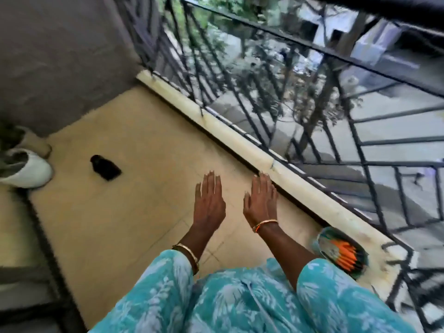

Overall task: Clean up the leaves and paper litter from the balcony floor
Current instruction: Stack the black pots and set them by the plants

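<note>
My left hand [208, 205] and right hand [260, 201] hover flat, fingers together — holding nothing. I'd guess that dark scrap [105, 167] is light and limp — pinch its edge.

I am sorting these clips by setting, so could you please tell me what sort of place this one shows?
Most likely an upper-floor residential balcony. A black metal railing runs along a low cream kerb edging a tiled floor, with trees and a street visible below. A white plant pot stands by the wall.

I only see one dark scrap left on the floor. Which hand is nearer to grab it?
Left. The left hand hangs open on the dark scrap's side; the right hand is over by the ledge.
</note>
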Motion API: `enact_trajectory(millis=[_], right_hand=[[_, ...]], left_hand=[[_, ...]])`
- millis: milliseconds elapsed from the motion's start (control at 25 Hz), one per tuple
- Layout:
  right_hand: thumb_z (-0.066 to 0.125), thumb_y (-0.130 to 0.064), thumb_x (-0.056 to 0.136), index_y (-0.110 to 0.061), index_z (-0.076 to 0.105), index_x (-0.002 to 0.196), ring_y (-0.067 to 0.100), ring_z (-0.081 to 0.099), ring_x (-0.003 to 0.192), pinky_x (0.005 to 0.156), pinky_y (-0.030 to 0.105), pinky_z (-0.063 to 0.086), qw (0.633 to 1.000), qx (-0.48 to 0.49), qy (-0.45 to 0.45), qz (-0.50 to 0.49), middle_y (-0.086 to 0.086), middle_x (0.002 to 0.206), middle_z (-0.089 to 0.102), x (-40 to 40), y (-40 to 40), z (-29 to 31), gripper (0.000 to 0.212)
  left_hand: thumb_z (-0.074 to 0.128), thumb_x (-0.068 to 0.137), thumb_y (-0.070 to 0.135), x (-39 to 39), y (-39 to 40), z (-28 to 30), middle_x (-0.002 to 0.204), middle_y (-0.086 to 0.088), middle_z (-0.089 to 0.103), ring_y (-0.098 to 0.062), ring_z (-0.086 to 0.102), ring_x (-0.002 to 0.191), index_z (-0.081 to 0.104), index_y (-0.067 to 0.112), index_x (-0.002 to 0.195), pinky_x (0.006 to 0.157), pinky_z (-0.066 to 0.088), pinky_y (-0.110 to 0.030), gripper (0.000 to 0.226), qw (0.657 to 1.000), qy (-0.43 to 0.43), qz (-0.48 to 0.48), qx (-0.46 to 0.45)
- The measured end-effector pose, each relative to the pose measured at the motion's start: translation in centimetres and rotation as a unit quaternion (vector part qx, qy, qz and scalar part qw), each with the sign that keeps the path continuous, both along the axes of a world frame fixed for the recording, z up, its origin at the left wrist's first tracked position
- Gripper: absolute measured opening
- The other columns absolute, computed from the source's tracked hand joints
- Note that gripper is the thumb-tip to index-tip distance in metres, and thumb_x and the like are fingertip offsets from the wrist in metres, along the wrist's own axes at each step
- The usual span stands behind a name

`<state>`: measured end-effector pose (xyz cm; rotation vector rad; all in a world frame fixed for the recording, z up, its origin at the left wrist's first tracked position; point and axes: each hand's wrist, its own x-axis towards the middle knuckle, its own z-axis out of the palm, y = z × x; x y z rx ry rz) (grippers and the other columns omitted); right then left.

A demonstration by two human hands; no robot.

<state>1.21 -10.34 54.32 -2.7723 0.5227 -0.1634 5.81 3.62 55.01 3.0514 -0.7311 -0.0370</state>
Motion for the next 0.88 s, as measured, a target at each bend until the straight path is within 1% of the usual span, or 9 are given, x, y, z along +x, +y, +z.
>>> enact_trajectory(millis=[80, 120, 280, 480, 560, 640, 680, 760, 880], right_hand=[[0.034, -0.032, 0.082, -0.001, 0.053, 0.125, 0.036, 0.044, 0.128, 0.096, 0.05, 0.041, 0.998, -0.005, -0.004, 0.061, 0.021, 0.136, 0.048, 1.9, 4.7, 0.3, 0.056], [0.035, -0.031, 0.083, -0.001, 0.053, 0.125, 0.037, 0.043, 0.128, 0.097, 0.051, 0.041, 0.996, -0.005, -0.003, 0.093, 0.022, 0.136, 0.047, 3.1, 6.9, 0.5, 0.055], [0.052, -0.023, 0.086, 0.0, 0.049, 0.13, 0.038, 0.035, 0.134, 0.104, 0.052, 0.033, 0.98, 0.013, -0.016, 0.199, 0.022, 0.142, 0.041, 8.5, 16.1, 1.9, 0.049], [0.051, -0.023, 0.089, -0.001, 0.046, 0.133, 0.037, 0.031, 0.137, 0.106, 0.051, 0.031, 0.955, 0.015, -0.021, 0.297, 0.022, 0.145, 0.037, 15.9, 24.6, 2.1, 0.05], [0.048, -0.024, 0.091, -0.002, 0.042, 0.136, 0.036, 0.027, 0.139, 0.108, 0.05, 0.027, 0.95, 0.012, -0.021, 0.31, 0.021, 0.148, 0.033, 19.7, 27.0, 1.9, 0.051], [0.044, -0.025, 0.093, -0.003, 0.037, 0.139, 0.035, 0.021, 0.141, 0.111, 0.048, 0.023, 0.947, 0.011, -0.012, 0.322, 0.02, 0.15, 0.027, 24.1, 29.3, 1.2, 0.051], [0.042, -0.025, 0.094, -0.003, 0.035, 0.14, 0.034, 0.018, 0.142, 0.112, 0.048, 0.021, 0.947, 0.018, -0.005, 0.321, 0.02, 0.151, 0.025, 26.3, 30.4, 0.9, 0.052], [0.039, -0.026, 0.096, -0.004, 0.033, 0.142, 0.034, 0.016, 0.143, 0.113, 0.047, 0.018, 0.947, 0.025, 0.009, 0.319, 0.019, 0.152, 0.023, 30.2, 32.2, 0.5, 0.051], [0.038, -0.026, 0.097, -0.004, 0.031, 0.143, 0.033, 0.014, 0.143, 0.114, 0.047, 0.017, 0.938, 0.021, 0.025, 0.346, 0.018, 0.153, 0.021, 36.1, 35.5, -0.3, 0.051]], left_hand=[[0.073, 0.063, 0.02, 0.4, 5.0, 1.0, 0.142, -0.02, 0.047, -0.035, 0.047, 0.13, 0.052, 0.001, 0.134, 0.101, 0.042, -0.049, 0.076, 0.999, 0.001, 0.04, 0.004], [0.074, 0.061, 0.02, 0.6, 7.1, 1.4, 0.141, -0.02, 0.049, -0.035, 0.049, 0.128, 0.054, 0.002, 0.132, 0.1, 0.043, -0.048, 0.076, 0.998, 0.005, 0.061, 0.011], [0.077, 0.058, 0.02, 2.4, 14.9, 2.1, 0.138, -0.018, 0.052, -0.033, 0.052, 0.126, 0.057, 0.003, 0.131, 0.101, 0.043, -0.046, 0.077, 0.987, 0.022, 0.158, 0.037], [0.079, 0.058, 0.024, 7.6, 22.3, 2.4, 0.137, -0.018, 0.053, -0.032, 0.053, 0.125, 0.058, 0.003, 0.13, 0.101, 0.044, -0.044, 0.078, 0.971, 0.018, 0.233, 0.048], [0.073, 0.069, 0.027, 10.8, 24.7, 2.8, 0.145, -0.019, 0.044, -0.033, 0.045, 0.133, 0.048, 0.002, 0.138, 0.107, 0.037, -0.045, 0.077, 0.962, 0.016, 0.266, 0.056], [0.056, 0.088, 0.026, 14.7, 27.3, 2.2, 0.156, -0.021, 0.022, -0.034, 0.024, 0.144, 0.026, 0.001, 0.149, 0.116, 0.02, -0.046, 0.072, 0.957, 0.026, 0.285, 0.055], [0.052, 0.091, 0.024, 16.5, 28.5, 1.9, 0.157, -0.02, 0.018, -0.034, 0.019, 0.145, 0.021, 0.001, 0.15, 0.117, 0.015, -0.045, 0.071, 0.952, 0.033, 0.301, 0.041], [0.053, 0.091, 0.022, 19.8, 31.2, 1.7, 0.157, -0.02, 0.02, -0.034, 0.021, 0.145, 0.023, 0.001, 0.15, 0.117, 0.016, -0.045, 0.069, 0.943, 0.03, 0.329, 0.025], [0.046, 0.096, 0.024, 24.2, 35.3, 1.1, 0.159, -0.019, 0.01, -0.033, 0.012, 0.147, 0.014, 0.003, 0.152, 0.118, 0.011, -0.044, 0.068, 0.925, 0.048, 0.377, 0.004]])
